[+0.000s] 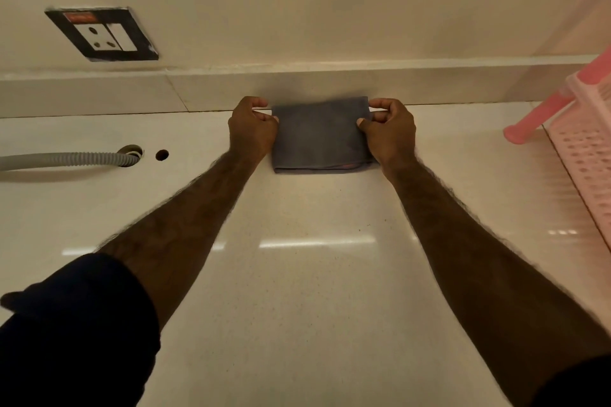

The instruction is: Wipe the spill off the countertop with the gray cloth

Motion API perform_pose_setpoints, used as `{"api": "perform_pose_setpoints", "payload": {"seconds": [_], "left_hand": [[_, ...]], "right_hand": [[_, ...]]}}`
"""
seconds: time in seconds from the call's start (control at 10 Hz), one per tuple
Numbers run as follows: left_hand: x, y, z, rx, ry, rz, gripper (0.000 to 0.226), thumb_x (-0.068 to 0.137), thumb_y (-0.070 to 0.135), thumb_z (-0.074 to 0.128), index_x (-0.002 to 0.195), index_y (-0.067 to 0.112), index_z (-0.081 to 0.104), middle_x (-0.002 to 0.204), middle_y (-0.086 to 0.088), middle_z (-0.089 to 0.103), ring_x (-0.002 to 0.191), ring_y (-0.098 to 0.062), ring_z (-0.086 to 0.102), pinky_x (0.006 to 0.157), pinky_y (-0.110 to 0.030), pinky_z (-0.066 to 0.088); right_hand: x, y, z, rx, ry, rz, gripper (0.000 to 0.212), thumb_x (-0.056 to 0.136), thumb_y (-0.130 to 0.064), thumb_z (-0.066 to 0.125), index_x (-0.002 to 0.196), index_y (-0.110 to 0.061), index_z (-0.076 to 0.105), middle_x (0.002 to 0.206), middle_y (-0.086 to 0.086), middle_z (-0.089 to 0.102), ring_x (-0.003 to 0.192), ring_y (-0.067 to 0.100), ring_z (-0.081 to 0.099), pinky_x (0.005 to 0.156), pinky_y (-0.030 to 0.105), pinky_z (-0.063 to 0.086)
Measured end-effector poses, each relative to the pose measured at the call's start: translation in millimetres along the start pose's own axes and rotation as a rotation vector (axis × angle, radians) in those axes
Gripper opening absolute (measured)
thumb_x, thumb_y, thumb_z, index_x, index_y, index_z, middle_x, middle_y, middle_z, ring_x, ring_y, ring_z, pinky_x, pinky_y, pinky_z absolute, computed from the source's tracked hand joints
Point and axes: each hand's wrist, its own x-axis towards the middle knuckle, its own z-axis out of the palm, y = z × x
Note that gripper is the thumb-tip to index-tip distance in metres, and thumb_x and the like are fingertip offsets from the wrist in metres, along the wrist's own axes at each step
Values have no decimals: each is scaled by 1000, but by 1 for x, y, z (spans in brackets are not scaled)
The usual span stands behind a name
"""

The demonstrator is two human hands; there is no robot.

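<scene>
A gray cloth [319, 135], folded into a rectangle, lies flat on the pale glossy countertop [297, 274] close to the back ledge. My left hand [252, 127] pinches the cloth's far left corner between thumb and fingers. My right hand [390, 130] pinches its far right corner the same way. Both arms stretch forward over the counter. I see no spill on the shiny surface; only light reflections show.
A corrugated gray hose [66, 160] enters a hole in the counter at the left, with a small open hole [162, 154] beside it. A wall socket [102, 33] sits above. A pink plastic rack [585, 142] stands at the right edge.
</scene>
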Motion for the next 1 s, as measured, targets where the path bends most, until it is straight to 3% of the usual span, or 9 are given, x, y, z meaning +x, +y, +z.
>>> {"api": "perform_pose_setpoints", "payload": {"seconds": [0.1,0.2,0.3,0.4,0.5,0.6,0.9,1.0], "left_hand": [[-3,0,6,107,22,53,32,93,13,70,124,10,64,107,-9,73,100,-23,69,80,-15,45],[-17,-3,11,289,37,218,34,97,21,65,128,8,62,120,-13,68,111,-27,64,94,-29,49],[-30,-8,16,438,-14,422,43,103,29,56,137,3,58,135,-18,61,126,-32,57,108,-42,44],[-40,-16,27,639,-212,485,63,110,40,38,159,2,33,167,-19,32,157,-33,25,128,-49,21],[-41,-23,32,742,-263,440,67,111,45,25,164,6,17,174,-14,9,162,-28,2,131,-52,5],[-39,-28,30,800,-291,436,69,111,49,20,166,10,9,175,-11,1,162,-27,-6,130,-54,-2],[-58,-16,-3,889,-319,470,73,109,55,19,166,11,8,174,-18,4,162,-33,0,130,-55,-1],[-79,-13,-33,873,-255,517,75,109,55,17,165,7,9,174,-18,9,162,-33,3,131,-53,3]], "right_hand": [[-1,6,5,-139,34,-76,50,95,-16,81,140,-15,60,122,1,70,113,22,70,103,36,60],[-9,14,8,-237,66,-258,53,97,-18,79,145,-12,58,140,8,66,128,26,64,113,39,54],[-17,21,13,-363,-39,-472,57,104,-25,70,155,-7,51,159,14,55,148,31,51,127,42,39],[-20,31,24,-691,-301,-612,66,115,-45,42,170,-11,27,179,11,23,168,28,16,137,46,12],[-20,38,30,-869,-355,-613,70,115,-52,28,172,-15,14,182,7,8,170,24,0,138,48,1],[-21,40,32,-935,-356,-607,72,115,-55,23,173,-16,9,183,5,2,170,23,-4,138,48,-3],[-51,15,28,-923,-338,-497,79,112,-62,20,173,-14,6,183,7,-2,169,24,-8,136,45,-7],[-86,-5,24,-946,-268,-558,81,111,-63,19,173,-13,6,182,9,-3,169,25,-9,137,48,-5]]}}
